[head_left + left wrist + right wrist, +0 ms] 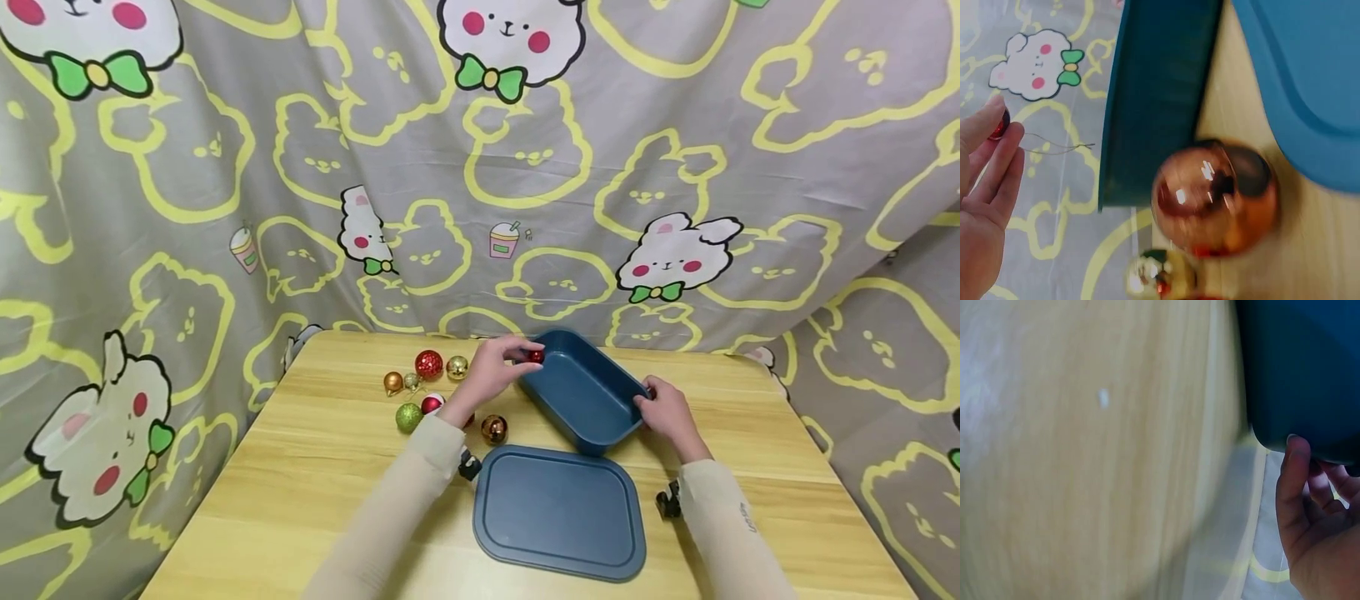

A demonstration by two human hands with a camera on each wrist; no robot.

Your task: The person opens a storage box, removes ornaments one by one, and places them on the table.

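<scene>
My left hand (498, 367) pinches a small shiny red Christmas ball (536, 356) between thumb and fingers, over the left rim of a dark blue rectangular box (573, 392). In the left wrist view a thin hanging string (1054, 150) trails from the red ball (1001, 125). My right hand (670, 414) grips the box's right end at the rim; the right wrist view has the thumb on the box wall (1310, 375) and the other fingers curled beneath. The box stands askew on the table, its visible inside bare.
The matching blue lid (558, 512) lies flat in front of the box. Left of it are a copper ball (494, 429), a green ball (408, 417), a glittery red ball (429, 364), a gold ball (457, 367) and an orange ball (393, 382). A patterned curtain (420, 167) hangs behind the table.
</scene>
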